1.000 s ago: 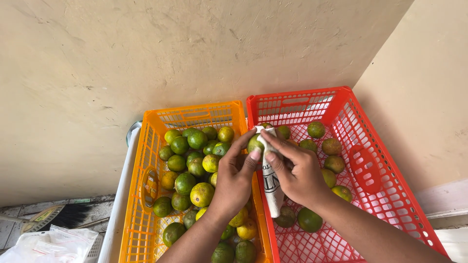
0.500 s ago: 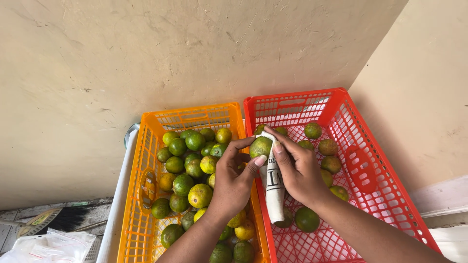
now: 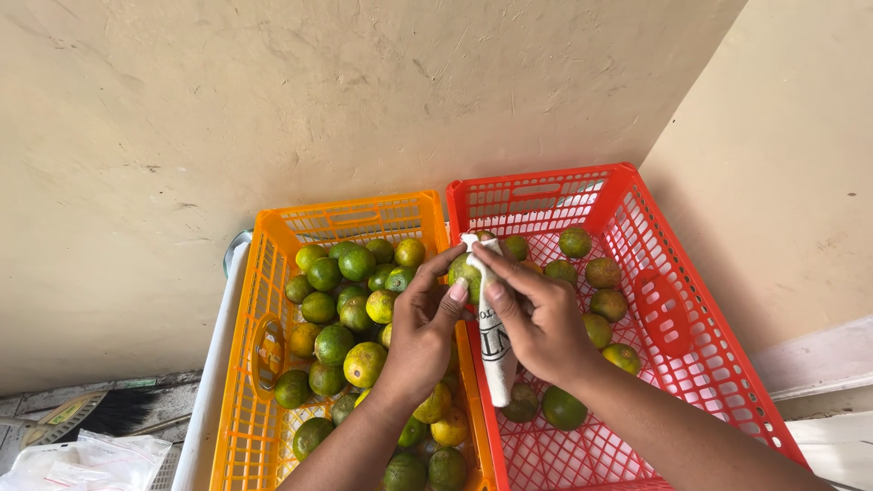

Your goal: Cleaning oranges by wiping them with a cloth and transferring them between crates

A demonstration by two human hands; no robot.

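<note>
My left hand (image 3: 420,332) grips a green citrus fruit (image 3: 463,271) over the wall where the two crates meet. My right hand (image 3: 536,318) presses a white cloth (image 3: 494,350) with dark print against the fruit's top and right side; the cloth's tail hangs down below my fingers. The orange crate (image 3: 238,364) on the left is packed with several green and yellow citrus fruits (image 3: 335,344). The red crate (image 3: 709,355) on the right holds several similar fruits (image 3: 602,273) spread along its floor.
Both crates stand in a corner of beige walls. A white rim (image 3: 207,382) runs along the orange crate's left side. At the lower left lie a broom head (image 3: 100,414) and a clear plastic bag (image 3: 86,462) on a tiled floor.
The cloth has slid up over the top of the fruit, and both hands have shifted slightly left and up with the view.
</note>
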